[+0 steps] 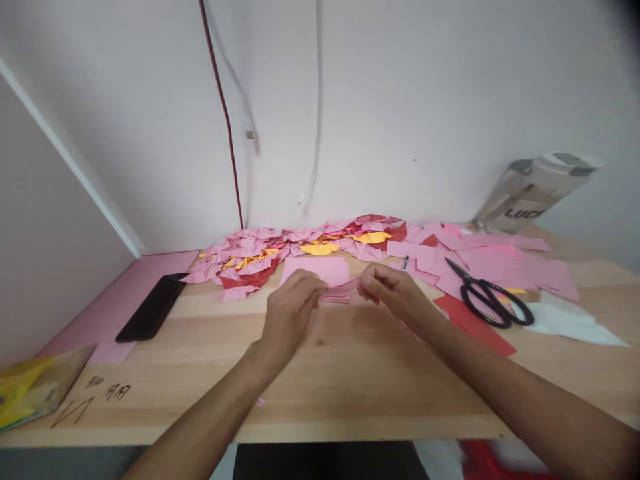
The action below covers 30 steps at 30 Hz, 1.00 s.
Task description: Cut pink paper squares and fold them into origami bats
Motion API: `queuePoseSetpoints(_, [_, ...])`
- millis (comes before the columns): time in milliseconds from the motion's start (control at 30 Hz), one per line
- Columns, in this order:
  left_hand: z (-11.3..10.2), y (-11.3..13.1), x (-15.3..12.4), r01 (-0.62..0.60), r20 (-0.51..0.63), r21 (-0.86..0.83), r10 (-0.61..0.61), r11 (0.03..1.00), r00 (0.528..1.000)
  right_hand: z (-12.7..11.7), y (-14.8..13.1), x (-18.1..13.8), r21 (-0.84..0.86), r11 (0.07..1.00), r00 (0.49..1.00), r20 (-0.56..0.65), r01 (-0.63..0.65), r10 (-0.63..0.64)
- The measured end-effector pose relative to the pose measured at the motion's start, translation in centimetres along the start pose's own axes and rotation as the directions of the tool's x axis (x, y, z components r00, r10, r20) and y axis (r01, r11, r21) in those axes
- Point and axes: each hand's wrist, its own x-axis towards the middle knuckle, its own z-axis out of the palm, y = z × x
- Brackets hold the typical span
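Between my two hands a small pink paper strip (344, 287) is held just above the wooden table. My left hand (296, 299) pinches its left end, fingers closed. At the other end my right hand (388, 288) is closed on the paper with thumb and fingertips. Right behind the hands lies a stack of pink paper squares (320, 268), partly covered by my left fingers and the held paper. Farther back is a long heap of folded paper pieces (250, 248) in pink, yellow and red, several with small drawn marks.
Black-handled scissors (487, 293) lie at the right on pink paper sheets (520, 273), near a red sheet (473, 327) and white paper (570, 320). A clear bottle (533, 193) stands behind. At left are a black phone (153, 307) and a yellow packet (35, 387). Cables (223, 100) hang along the wall.
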Motion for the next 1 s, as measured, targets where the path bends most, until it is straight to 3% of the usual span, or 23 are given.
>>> queuePoseSetpoints(67, [-0.4, 0.3, -0.4, -0.078, -0.092, -0.016, 0.076, 0.997, 0.993, -0.1, 0.1, 0.0, 0.104, 0.994, 0.999, 0.031, -0.022, 0.019])
queuePoseSetpoints(133, [-0.6, 0.3, -0.6, -0.063, -0.107, -0.073, 0.055, 0.995, 0.993, 0.1, 0.3, 0.0, 0.272, 0.953, 0.981, 0.169, -0.136, 0.092])
queuePoseSetpoints(200, [-0.6, 0.4, -0.8, -0.013, -0.048, -0.107, 0.008, 0.994, 0.999, 0.3, 0.4, -0.1, 0.360, 0.892, 0.932, 0.327, -0.273, 0.154])
queuePoseSetpoints(300, [-0.1, 0.6, -0.9, -0.006, 0.096, -0.072, 0.013, 0.997, 0.995, 0.6, 0.3, -0.1, 0.277, 0.891, 0.883, 0.408, -0.360, 0.231])
queuePoseSetpoints(367, [0.3, 0.7, -0.9, -0.027, 0.131, -0.049, 0.033, 0.998, 0.991, 0.6, 0.2, -0.2, 0.190, 0.917, 0.884, 0.392, -0.350, 0.256])
queuePoseSetpoints(433, [0.7, 0.6, -0.8, -0.001, 0.075, -0.053, 0.005, 0.999, 0.997, 0.5, 0.1, -0.1, 0.123, 0.949, 0.911, 0.342, -0.289, 0.233])
queuePoseSetpoints(533, [1.2, 0.4, -0.1, 0.181, -0.010, -0.186, -0.186, 0.966, 0.982, 0.3, 0.3, -0.1, 0.040, 0.983, 0.955, 0.247, -0.179, 0.164])
queuePoseSetpoints(600, [1.5, 0.2, 0.3, 0.361, 0.118, -0.333, -0.342, 0.871, 0.932, 0.4, 0.4, -0.1, -0.018, 0.989, 0.962, 0.228, -0.147, 0.147])
queuePoseSetpoints(700, [1.9, -0.3, 0.6, 0.550, 0.328, -0.431, -0.444, 0.715, 0.834, 0.6, 0.7, -0.1, -0.120, 0.986, 0.968, 0.212, -0.112, 0.136])
queuePoseSetpoints(767, [2.2, -0.7, 0.5, 0.582, 0.343, -0.437, -0.471, 0.686, 0.813, 0.8, 1.0, -0.1, -0.184, 0.980, 0.973, 0.201, -0.078, 0.115])
queuePoseSetpoints(1000, [2.7, -0.9, 0.0, 0.587, 0.336, -0.408, -0.483, 0.700, 0.809, 1.1, 1.7, 0.0, -0.308, 0.951, 0.966, 0.242, -0.017, 0.096])
